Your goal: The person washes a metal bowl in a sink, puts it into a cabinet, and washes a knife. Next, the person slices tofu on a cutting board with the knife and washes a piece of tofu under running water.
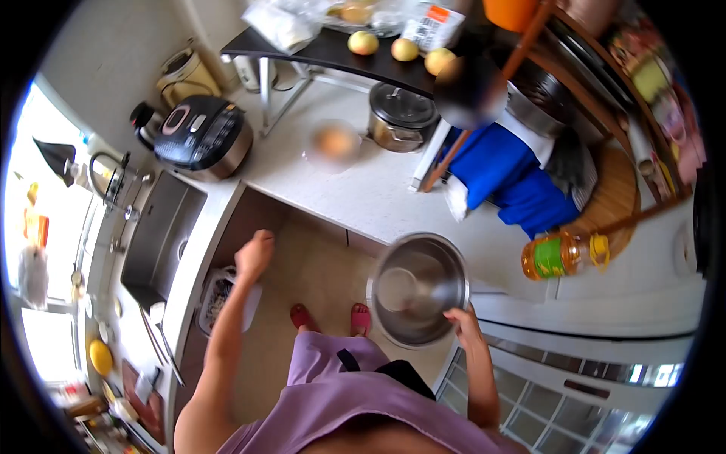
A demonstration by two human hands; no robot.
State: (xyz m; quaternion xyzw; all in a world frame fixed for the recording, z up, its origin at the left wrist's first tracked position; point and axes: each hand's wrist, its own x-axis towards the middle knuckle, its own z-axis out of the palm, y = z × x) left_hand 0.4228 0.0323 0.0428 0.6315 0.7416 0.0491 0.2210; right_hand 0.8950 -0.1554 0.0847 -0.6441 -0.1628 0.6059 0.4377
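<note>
My right hand [464, 324] grips the rim of a large stainless steel bowl [389, 321], thumb inside the wall. The bowl is tilted toward me beside the counter edge, and its inside looks bare apart from reflections. My left hand [254, 256] hangs over the floor near the sink counter, fingers curled into a loose fist with nothing visible in them. Below that hand, a white plastic tub [208, 314] with dark and pale bits inside stands low by the cabinet, partly hidden by my left forearm.
A rice cooker [203, 136] stands beside the sink [162, 234]. On the counter are a lidded pot [401, 113], a blurred dish [333, 144], blue cloth [499, 174] and an oil bottle [556, 256]. Several round fruits [404, 50] sit on a black shelf [325, 57].
</note>
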